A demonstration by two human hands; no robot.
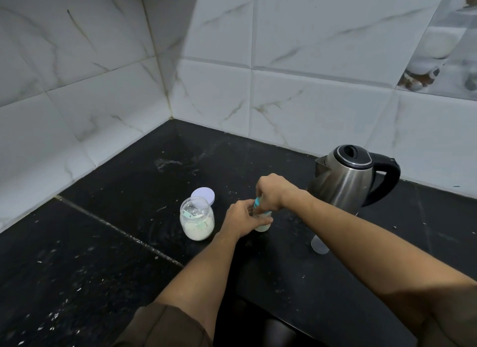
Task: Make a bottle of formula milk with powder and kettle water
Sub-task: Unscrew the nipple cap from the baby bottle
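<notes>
Milky-white clear plastic baby bottle, frame centre | steadied upright by left hand wrapped round body | right hand pinching teal screw collar, likely tightening | open powder jar just left

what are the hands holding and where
Both grip the baby bottle: left hand around its body, right hand on the teal collar at the top.
</notes>
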